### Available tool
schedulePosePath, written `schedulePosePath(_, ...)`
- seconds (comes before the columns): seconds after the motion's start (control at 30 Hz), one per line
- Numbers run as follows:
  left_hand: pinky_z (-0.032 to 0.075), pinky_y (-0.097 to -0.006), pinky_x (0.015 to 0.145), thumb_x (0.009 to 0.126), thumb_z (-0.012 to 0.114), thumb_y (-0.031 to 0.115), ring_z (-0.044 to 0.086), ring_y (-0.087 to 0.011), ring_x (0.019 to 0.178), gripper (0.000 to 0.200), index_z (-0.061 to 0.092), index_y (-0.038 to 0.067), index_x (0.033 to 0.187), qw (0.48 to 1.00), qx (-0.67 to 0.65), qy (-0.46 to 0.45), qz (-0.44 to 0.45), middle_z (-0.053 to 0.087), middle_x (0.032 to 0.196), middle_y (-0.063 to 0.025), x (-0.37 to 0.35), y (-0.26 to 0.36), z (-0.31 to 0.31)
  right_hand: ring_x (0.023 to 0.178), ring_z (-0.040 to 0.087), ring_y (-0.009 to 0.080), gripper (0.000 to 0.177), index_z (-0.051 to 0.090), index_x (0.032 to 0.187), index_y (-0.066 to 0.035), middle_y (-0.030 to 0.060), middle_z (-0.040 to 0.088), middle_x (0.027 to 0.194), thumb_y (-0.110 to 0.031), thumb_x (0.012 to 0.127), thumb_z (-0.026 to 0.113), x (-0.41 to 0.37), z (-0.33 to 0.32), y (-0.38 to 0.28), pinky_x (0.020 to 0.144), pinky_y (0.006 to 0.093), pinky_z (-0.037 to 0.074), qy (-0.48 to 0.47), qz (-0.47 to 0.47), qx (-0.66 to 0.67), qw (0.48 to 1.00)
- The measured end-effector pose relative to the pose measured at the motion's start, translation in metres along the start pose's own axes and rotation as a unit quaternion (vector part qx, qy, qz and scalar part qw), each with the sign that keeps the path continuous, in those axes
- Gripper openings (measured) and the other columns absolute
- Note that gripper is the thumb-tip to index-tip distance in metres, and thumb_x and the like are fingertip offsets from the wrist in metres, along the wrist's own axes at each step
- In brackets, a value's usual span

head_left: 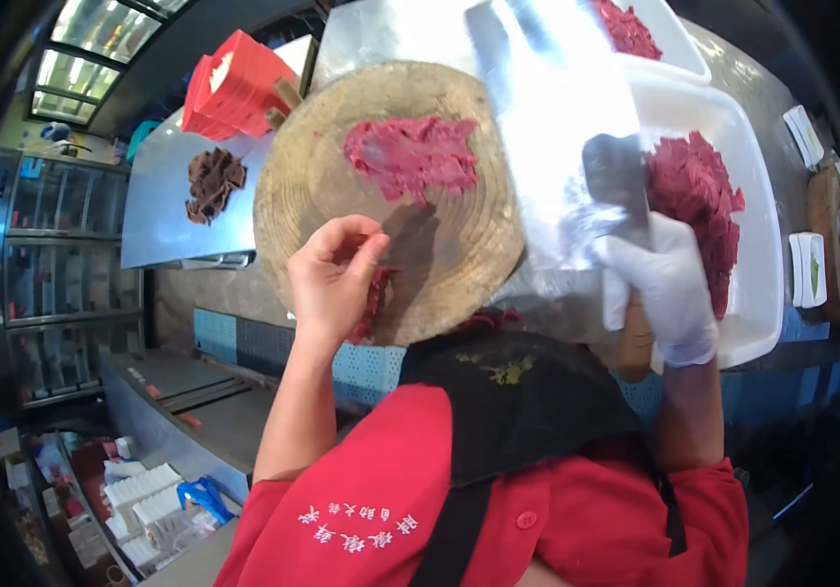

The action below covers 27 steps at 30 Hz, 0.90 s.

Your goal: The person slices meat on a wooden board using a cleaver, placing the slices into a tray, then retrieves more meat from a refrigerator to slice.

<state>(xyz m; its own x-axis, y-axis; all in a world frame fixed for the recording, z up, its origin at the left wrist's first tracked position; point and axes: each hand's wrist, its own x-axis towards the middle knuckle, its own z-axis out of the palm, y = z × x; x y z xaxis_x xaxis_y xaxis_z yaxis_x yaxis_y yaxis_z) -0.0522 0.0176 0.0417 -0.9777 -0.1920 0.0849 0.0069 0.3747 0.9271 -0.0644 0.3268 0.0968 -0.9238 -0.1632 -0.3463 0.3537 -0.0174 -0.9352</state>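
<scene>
My right hand (669, 293), in a white glove, grips the wooden handle of a cleaver (547, 127). Its wide steel blade is blurred and stands beside the right edge of a round wooden chopping block (312, 127). Over the block's near left part is my bare left hand (332, 279), thumb and forefinger pinched together; whatever they hold is hidden or too small to name. A flattened slab of raw red meat (415, 157) lies on the block beyond my fingers. Behind the left hand, a narrow strip of red meat (371, 308) is partly covered.
On the right, a white tub (767, 264) holds a heap of raw meat (699, 205); another white tray (684, 44) with meat sits farther back. Left of the block, a steel surface (151, 215) bears a dark brown clump (214, 186) and red containers (239, 88).
</scene>
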Motion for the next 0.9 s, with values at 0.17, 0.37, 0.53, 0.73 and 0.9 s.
schedulePosePath(0.17, 0.052, -0.0285, 0.064, 0.078, 0.074, -0.002, 0.066, -0.0195, 0.074, 0.015, 0.067, 0.003, 0.091, 0.949, 0.206, -0.163, 0.175, 0.069, 0.087, -0.0087, -0.037, 0.008, 0.018, 0.042, 0.051, 0.0107, 0.009, 0.063, 0.093, 0.006, 0.0057, 0.058, 0.056, -0.001, 0.09, 0.057, -0.03, -0.018, 0.009, 0.042, 0.0248, 0.04, 0.052, 0.02, -0.001, 0.998)
schedulePosePath(0.37, 0.055, -0.0352, 0.081, 0.083, 0.067, -0.005, 0.068, -0.0307, 0.094, 0.028, 0.066, 0.002, 0.11, 0.925, 0.123, -0.335, 0.135, 0.068, 0.103, -0.0167, -0.076, -0.016, 0.057, 0.043, 0.052, 0.0114, 0.007, 0.063, 0.089, 0.006, 0.0064, 0.059, 0.057, 0.0, 0.088, 0.061, -0.045, -0.027, 0.023, 0.043, 0.0256, 0.039, 0.058, 0.023, -0.019, 0.998)
schedulePosePath(0.53, 0.051, -0.0388, 0.094, 0.084, 0.055, -0.006, 0.06, -0.036, 0.113, 0.042, 0.057, 0.001, 0.125, 0.886, 0.282, -0.341, 0.137, 0.057, 0.127, -0.0227, -0.084, -0.049, 0.099, 0.044, 0.052, 0.0112, 0.006, 0.062, 0.089, 0.007, 0.0066, 0.059, 0.06, 0.002, 0.087, 0.06, -0.055, -0.035, 0.019, 0.044, 0.026, 0.039, 0.044, 0.043, -0.033, 0.998)
schedulePosePath(0.73, 0.053, -0.0382, 0.086, 0.081, 0.058, 0.001, 0.06, -0.0323, 0.105, 0.039, 0.06, 0.005, 0.12, 0.855, 0.34, -0.324, 0.22, 0.06, 0.115, -0.0154, -0.1, -0.08, 0.109, 0.044, 0.053, 0.0118, 0.006, 0.062, 0.089, 0.008, 0.0069, 0.06, 0.063, 0.004, 0.086, 0.058, -0.062, -0.043, 0.021, 0.044, 0.0258, 0.04, 0.0, 0.047, -0.045, 0.998)
schedulePosePath(0.9, 0.053, -0.0355, 0.071, 0.07, 0.075, -0.002, 0.063, -0.0234, 0.082, 0.03, 0.064, 0.003, 0.097, 0.956, 0.105, -0.263, 0.07, 0.064, 0.088, -0.0107, -0.088, -0.021, 0.095, 0.042, 0.053, 0.0125, 0.005, 0.062, 0.085, 0.006, 0.007, 0.059, 0.058, 0.003, 0.086, 0.058, -0.064, -0.048, 0.019, 0.043, 0.0261, 0.04, 0.0, 0.016, -0.052, 0.999)
